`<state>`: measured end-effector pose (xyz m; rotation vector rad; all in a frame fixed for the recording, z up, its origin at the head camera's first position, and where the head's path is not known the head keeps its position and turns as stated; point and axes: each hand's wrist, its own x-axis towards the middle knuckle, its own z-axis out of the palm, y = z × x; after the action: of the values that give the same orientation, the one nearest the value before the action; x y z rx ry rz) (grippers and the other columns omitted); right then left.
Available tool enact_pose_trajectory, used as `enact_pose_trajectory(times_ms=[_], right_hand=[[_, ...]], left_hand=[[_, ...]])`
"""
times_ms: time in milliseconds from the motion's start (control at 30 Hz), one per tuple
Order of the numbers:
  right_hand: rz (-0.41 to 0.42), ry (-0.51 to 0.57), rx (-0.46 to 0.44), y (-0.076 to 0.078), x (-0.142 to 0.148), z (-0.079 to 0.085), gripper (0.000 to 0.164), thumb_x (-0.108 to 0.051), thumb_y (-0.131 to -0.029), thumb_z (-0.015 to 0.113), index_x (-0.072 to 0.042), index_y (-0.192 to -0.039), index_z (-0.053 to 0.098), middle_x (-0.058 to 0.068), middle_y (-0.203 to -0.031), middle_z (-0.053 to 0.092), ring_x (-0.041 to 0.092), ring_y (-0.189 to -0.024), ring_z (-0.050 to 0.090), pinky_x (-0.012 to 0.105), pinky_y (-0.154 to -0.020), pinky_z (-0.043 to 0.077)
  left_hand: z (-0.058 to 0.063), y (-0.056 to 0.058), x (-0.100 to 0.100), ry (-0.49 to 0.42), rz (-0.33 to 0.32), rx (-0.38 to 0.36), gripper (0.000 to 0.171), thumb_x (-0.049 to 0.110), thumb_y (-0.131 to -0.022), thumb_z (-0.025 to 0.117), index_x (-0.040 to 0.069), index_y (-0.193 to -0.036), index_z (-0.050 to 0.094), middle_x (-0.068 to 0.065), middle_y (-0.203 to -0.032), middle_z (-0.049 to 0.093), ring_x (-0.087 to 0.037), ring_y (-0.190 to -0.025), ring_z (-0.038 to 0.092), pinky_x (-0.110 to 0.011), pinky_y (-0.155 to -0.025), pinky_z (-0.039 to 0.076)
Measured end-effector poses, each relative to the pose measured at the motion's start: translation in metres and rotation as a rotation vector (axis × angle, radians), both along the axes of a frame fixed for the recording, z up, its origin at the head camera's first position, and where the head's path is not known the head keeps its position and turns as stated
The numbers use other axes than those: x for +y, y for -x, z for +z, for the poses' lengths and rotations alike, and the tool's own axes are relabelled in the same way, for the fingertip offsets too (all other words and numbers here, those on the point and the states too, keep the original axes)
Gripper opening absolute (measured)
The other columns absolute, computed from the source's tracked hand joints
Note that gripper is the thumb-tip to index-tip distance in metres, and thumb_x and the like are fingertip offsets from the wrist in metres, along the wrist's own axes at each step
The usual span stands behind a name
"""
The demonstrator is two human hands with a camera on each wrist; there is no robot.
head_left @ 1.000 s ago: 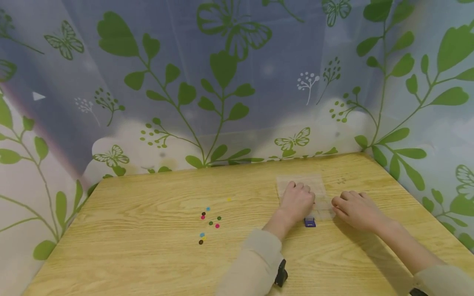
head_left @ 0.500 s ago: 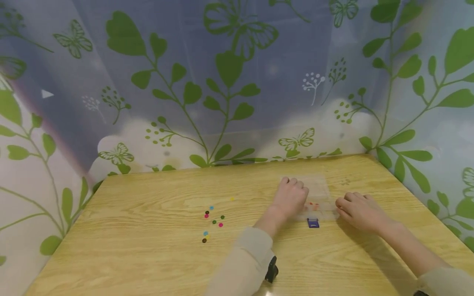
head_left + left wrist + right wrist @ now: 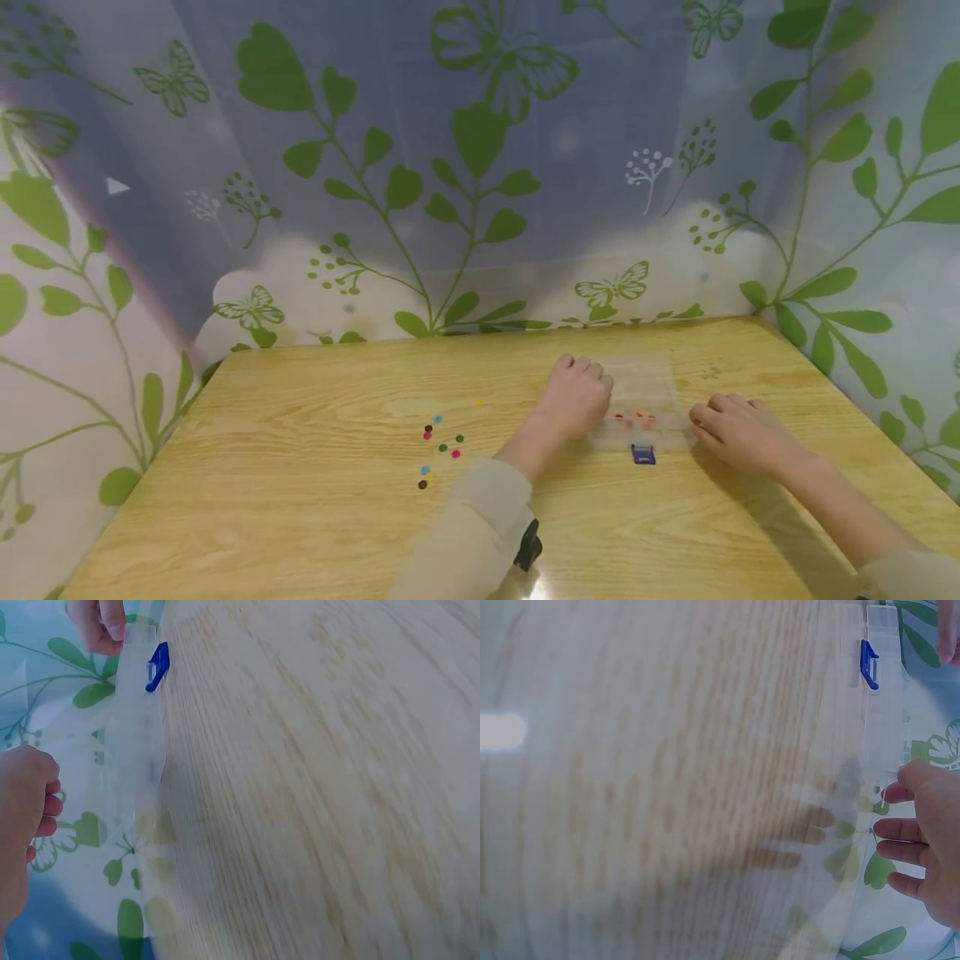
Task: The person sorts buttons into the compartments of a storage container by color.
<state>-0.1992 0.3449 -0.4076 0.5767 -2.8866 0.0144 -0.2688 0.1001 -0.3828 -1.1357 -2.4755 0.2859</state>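
A clear plastic box (image 3: 675,437) with a blue latch (image 3: 643,455) lies on the table, its transparent lid (image 3: 637,379) folded back. Several small red and orange pieces (image 3: 637,418) show inside it. My left hand (image 3: 577,396) hovers at the box's left end. In the left wrist view its fingers (image 3: 49,806) are curled, and whether something small sits in them is hidden. At the box's right end is my right hand (image 3: 738,429). In the right wrist view this hand (image 3: 930,832) pinches the box edge with thumb and forefinger, the other fingers loosely extended.
Several small round discs (image 3: 442,448) in blue, black, pink, green and yellow lie scattered on the wooden table (image 3: 300,467) to the left. Some tiny faint pieces (image 3: 709,372) lie behind the right hand. A leaf-patterned curtain (image 3: 375,208) closes off the back and sides.
My left hand has moved leftward from over the box to its left end, uncovering the red pieces. The right hand keeps its place at the right end. The view has shifted slightly.
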Motion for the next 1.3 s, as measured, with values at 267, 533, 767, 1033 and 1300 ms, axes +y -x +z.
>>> enact_pose_trajectory(times_ms=[267,533,767,1033,1300], right_hand=[[0.005,0.005,-0.005,-0.001,0.0,-0.001,0.005,-0.017,-0.087,0.061,-0.017,-0.088,0.057,-0.004,-0.076,0.045,0.018,-0.069,0.047,0.036,-0.058,0.033],[0.015,0.005,0.003,0.0,0.002,0.0,0.004,-0.017,-0.087,0.061,-0.017,-0.087,0.057,-0.005,-0.076,0.045,0.017,-0.069,0.046,0.035,-0.057,0.033],[0.036,0.006,0.016,0.001,0.003,-0.002,0.004,-0.016,-0.087,0.061,-0.016,-0.087,0.057,-0.005,-0.075,0.044,0.015,-0.067,0.045,0.033,-0.056,0.032],[0.031,0.012,0.01,0.001,0.003,-0.002,0.004,-0.018,-0.088,0.06,-0.016,-0.087,0.056,-0.006,-0.075,0.044,0.015,-0.068,0.046,0.035,-0.057,0.033],[0.03,0.013,0.0,0.001,0.004,-0.002,0.003,-0.017,-0.089,0.059,-0.017,-0.087,0.056,-0.005,-0.075,0.044,0.015,-0.068,0.045,0.033,-0.056,0.032]], left_hand=[[0.001,0.001,-0.021,-0.013,-0.031,0.069,0.014,0.022,-0.091,0.052,0.02,-0.088,0.066,0.007,-0.086,0.06,-0.01,-0.08,0.051,-0.028,-0.08,0.039],[0.008,-0.002,-0.043,-0.039,-0.045,0.11,0.014,0.021,-0.09,0.053,0.019,-0.08,0.063,0.007,-0.08,0.058,-0.01,-0.076,0.05,-0.027,-0.077,0.039],[0.007,-0.008,-0.065,-0.109,-0.108,0.166,0.015,0.019,-0.09,0.055,0.018,-0.081,0.067,0.005,-0.083,0.064,-0.011,-0.08,0.057,-0.029,-0.08,0.043],[0.0,-0.012,-0.099,-0.173,-0.161,0.202,0.013,0.014,-0.085,0.06,0.015,-0.073,0.065,0.004,-0.074,0.061,-0.012,-0.072,0.054,-0.029,-0.076,0.042],[0.0,-0.014,-0.137,-0.189,-0.126,0.135,0.01,0.011,-0.083,0.06,0.011,-0.074,0.064,0.0,-0.075,0.061,-0.016,-0.074,0.055,-0.032,-0.077,0.043]])
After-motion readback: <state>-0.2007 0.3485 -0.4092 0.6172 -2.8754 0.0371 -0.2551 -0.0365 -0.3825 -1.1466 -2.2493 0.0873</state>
